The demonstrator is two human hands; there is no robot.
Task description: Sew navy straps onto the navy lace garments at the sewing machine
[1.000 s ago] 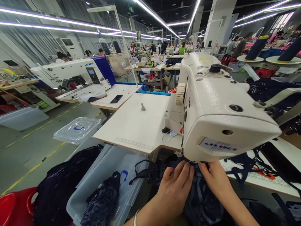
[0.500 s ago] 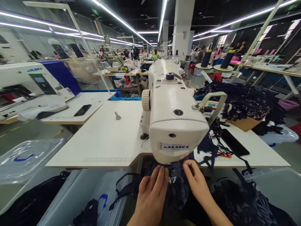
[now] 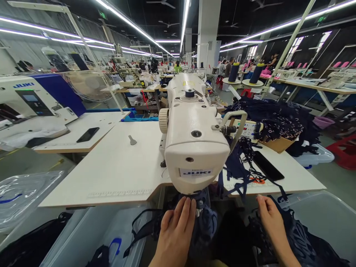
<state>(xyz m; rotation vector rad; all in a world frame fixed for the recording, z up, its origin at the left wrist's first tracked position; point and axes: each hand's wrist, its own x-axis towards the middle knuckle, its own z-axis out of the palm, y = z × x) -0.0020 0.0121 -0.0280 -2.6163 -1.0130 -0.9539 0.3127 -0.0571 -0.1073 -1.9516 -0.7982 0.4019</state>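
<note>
My left hand (image 3: 178,228) presses its outstretched fingers, held together, onto a dark navy garment (image 3: 207,218) beneath the head of a white sewing machine (image 3: 197,148). Shiny pale pieces show on the garment beside the fingertips, too small to name. Dark straps (image 3: 147,226) trail from it to the left. My right hand (image 3: 271,222) is off to the right, away from the machine, by a heap of dark lacy garments (image 3: 303,237). Its fingers are loosely bent, and nothing shows between them. The needle area is hidden by the machine head.
On the white table (image 3: 122,167) lies a small metal piece (image 3: 132,140). Right of the machine are navy straps (image 3: 237,163), a black phone (image 3: 268,165) and a cardboard box (image 3: 280,144) heaped with dark pieces. A clear plastic bin (image 3: 80,237) stands below at left.
My right hand has left the garment at the machine and moved right, to the dark heap. My left hand stays on the garment. The view has shifted slightly to the right.
</note>
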